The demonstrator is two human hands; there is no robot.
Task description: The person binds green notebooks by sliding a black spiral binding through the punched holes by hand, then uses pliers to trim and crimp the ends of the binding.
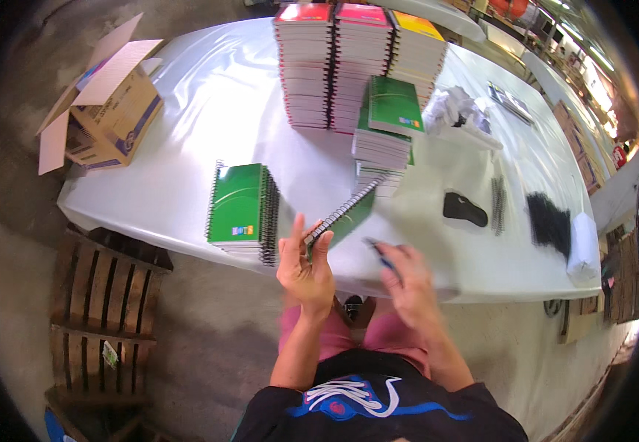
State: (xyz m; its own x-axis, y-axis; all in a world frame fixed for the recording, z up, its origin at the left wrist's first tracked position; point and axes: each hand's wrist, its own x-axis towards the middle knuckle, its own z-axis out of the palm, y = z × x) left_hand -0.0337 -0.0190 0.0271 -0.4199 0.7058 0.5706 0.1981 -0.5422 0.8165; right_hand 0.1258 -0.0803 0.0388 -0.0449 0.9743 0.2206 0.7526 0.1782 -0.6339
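My left hand grips the near end of a green spiral notebook, which is held on edge with its wire coil upward. Its far end reaches toward a pile of loose pages and green-covered notebooks. Blurred by motion, my right hand is closed around a small dark hand tool with a blue part; its exact kind is unclear. The tool is apart from the notebook, to its right. On the left sits a neat stack of green spiral notebooks, coils facing both sides.
Tall stacks of red, pink and yellow covered notebooks stand at the back. An open cardboard box is far left. Rightward lie crumpled white material, a black flat piece, black coils and a white roll.
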